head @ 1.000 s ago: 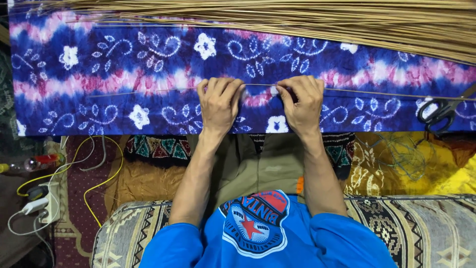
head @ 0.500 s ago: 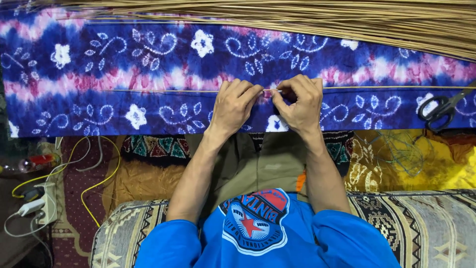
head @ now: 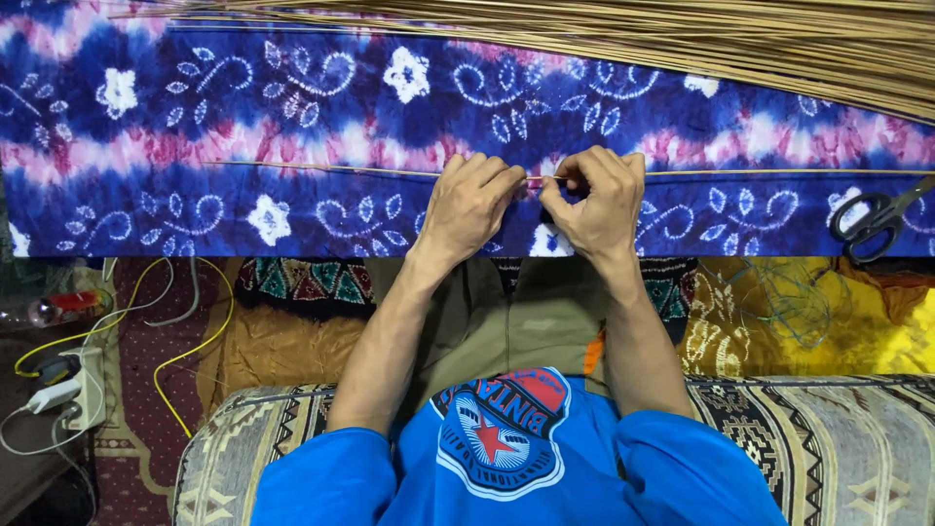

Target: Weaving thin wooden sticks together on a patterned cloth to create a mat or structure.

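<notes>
A long thin tan stick (head: pixel 321 169) lies across a blue, pink and white patterned cloth (head: pixel 243 107) that covers the work surface. My left hand (head: pixel 469 203) pinches the stick near its middle, fingers curled over it. My right hand (head: pixel 594 203) pinches the same stick just to the right, thumb and fingertips closed on it. The two hands almost touch. The stick runs on to the right (head: pixel 779 172) toward the cloth's edge.
A thick bundle of tan sticks (head: pixel 682 39) lies along the far edge. Black scissors (head: pixel 874 216) rest on the cloth at right. A power strip (head: pixel 73 390) with white and yellow cables (head: pixel 195 351) lies at lower left. A tangle of thin wire (head: pixel 794 297) sits on yellow fabric.
My hands have drawn closer together on the stick and shifted slightly right. The fingers now pinch the stick tightly between them.
</notes>
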